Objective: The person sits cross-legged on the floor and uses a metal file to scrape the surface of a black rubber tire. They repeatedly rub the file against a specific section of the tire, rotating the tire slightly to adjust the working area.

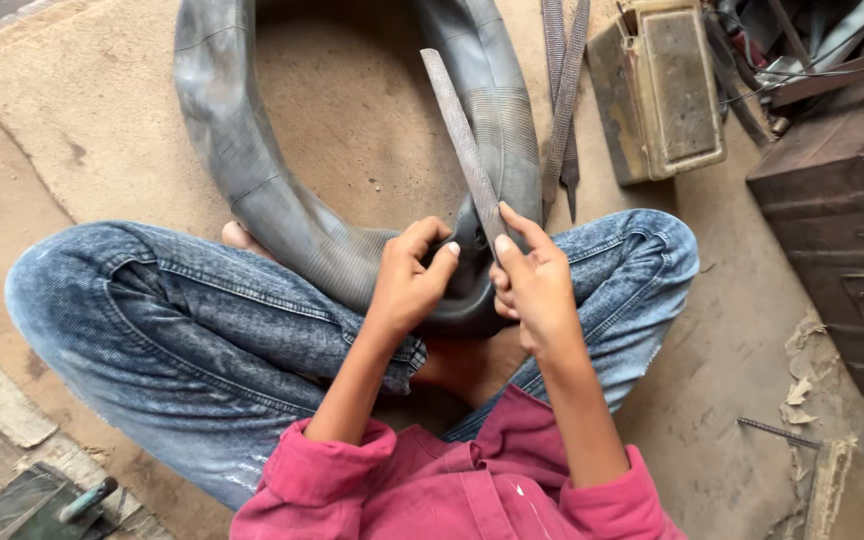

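Hands work over crossed legs: left hand [407, 285] keeps its grip clamped on a grey inner tube [252, 170] lying across the lap, right hand [532, 285] grips a flat metal file [462, 145] against it.

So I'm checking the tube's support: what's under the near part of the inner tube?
The inner tube rests across the crossed legs in jeans, with a bare foot showing beside it. The left hand covers the tube's nearest bend, so that contact is hidden.
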